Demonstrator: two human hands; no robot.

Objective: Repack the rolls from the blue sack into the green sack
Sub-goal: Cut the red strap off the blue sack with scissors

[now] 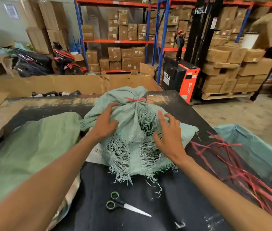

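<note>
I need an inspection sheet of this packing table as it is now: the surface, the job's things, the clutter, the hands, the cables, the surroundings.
Surface: dark table top.
Job's things: torn blue sack, neck tied with red string; green sack flat to its left; rolls not seen.
Clutter: scissors, closed; loose red strings.
Hands: left hand pressing on the blue sack; right hand open, fingers spread at the sack.
Cables: nothing seen.
Surroundings: shelves of cartons, orange stacker, scooter.

Warehouse racking [117, 41] of cartons [114, 54], apparently concrete floor [241, 114]
</note>
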